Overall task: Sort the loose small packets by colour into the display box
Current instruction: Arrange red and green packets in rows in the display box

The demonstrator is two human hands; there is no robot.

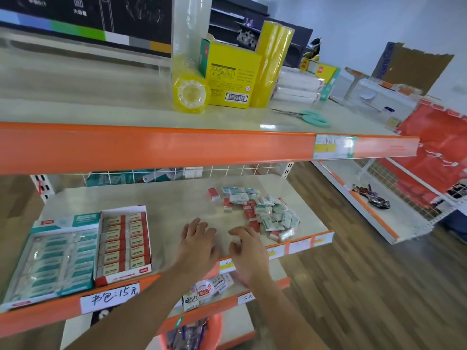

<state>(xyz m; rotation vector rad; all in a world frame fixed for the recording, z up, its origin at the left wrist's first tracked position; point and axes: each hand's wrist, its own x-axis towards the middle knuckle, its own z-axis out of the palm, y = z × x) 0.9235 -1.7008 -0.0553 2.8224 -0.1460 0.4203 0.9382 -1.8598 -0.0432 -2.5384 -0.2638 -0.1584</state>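
shop shelf [156,198] | packet pile [262,210] lies beyond-right of hands | right hand [249,251] nearer, loosely curled, empty | left hand [198,238] flat, empty

Both forearms are bare, with no sleeve in view. The left hand [198,242] and the right hand [249,253] wear no glove, ring or watch.

Both forearms reach forward, left hand [199,242] flat, right hand [249,251] loosely curled.
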